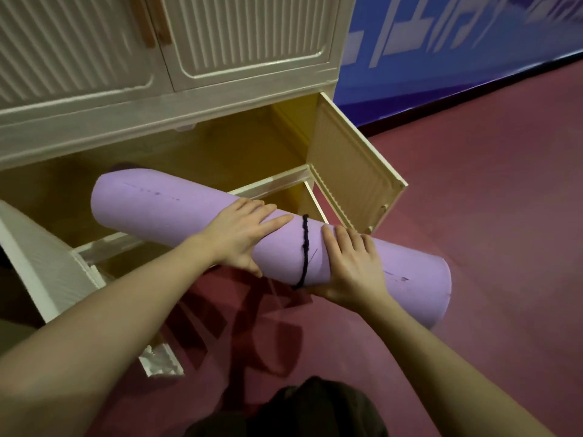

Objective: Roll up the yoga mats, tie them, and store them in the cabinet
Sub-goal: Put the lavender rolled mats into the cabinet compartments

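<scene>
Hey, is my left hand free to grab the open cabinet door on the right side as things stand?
Probably not yet. The left hand is gripping the rolled purple mat, and the mat itself lies between it and the right door. The right hand sits nearer but also holds the mat.

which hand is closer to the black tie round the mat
Right. The right hand grips the rolled purple mat right beside the black tie, thumb underneath by it; the left hand holds the mat slightly farther off.
</scene>
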`<state>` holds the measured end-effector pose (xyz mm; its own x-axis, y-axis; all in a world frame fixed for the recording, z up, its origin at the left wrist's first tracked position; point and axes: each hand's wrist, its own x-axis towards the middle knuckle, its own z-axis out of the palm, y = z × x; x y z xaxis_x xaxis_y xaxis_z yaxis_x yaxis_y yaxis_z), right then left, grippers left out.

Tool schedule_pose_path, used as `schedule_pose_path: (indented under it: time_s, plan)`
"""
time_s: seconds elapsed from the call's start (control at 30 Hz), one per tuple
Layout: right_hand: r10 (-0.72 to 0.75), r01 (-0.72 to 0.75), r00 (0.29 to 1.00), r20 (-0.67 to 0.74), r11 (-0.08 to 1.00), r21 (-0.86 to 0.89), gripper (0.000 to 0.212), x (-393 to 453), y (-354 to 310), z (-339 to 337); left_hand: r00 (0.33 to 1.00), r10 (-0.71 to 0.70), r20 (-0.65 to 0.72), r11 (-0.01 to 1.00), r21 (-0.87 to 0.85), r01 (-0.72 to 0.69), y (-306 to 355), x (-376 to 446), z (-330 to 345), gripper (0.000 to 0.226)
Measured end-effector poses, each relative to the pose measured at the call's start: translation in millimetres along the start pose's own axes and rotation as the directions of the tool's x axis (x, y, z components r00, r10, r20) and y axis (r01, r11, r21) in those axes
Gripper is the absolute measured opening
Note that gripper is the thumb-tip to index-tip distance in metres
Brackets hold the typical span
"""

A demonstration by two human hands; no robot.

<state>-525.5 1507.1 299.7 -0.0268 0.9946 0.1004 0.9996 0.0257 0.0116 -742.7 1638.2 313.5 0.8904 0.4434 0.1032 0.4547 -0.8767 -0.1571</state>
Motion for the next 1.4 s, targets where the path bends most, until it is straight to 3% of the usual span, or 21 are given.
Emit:
schedule_pose_path:
  time_s: [0.33, 0.7, 0.83, 1.0, 1.4]
  plan:
    - [-0.033, 0.009, 0.965, -0.259, 0.996, -0.092, 0.111, 0, -14, 72, 0.97, 0.006, -0.243, 0.987, 0.159, 0.034, -4, -24, 59, 0.12]
    - [-0.134, 0.109, 0.952, -0.274, 0.989, -0.104, 0.105, 1, -69, 62, 0.973, -0.07, -0.22, 0.987, 0.127, 0.1, -20, -86, 54, 0.12]
    - [-0.128, 0.139, 0.948, -0.292, 0.99, 0.015, 0.089, 2, -70, 47, 0.97, -0.097, -0.222, 0.985, 0.121, 0.126, -20, -98, 54, 0.12]
    - [0.024, -0.033, 0.98, -0.199, 0.999, -0.043, 0.087, 4, -44, 40, 0.972, -0.1, -0.212, 0.987, 0.103, 0.124, -17, -90, 51, 0.122]
    - [0.334, -0.335, 0.941, -0.049, 0.942, -0.015, 0.095, 0, 31, 36, 0.964, -0.031, -0.263, 0.995, 0.086, 0.055, 3, -32, 60, 0.118]
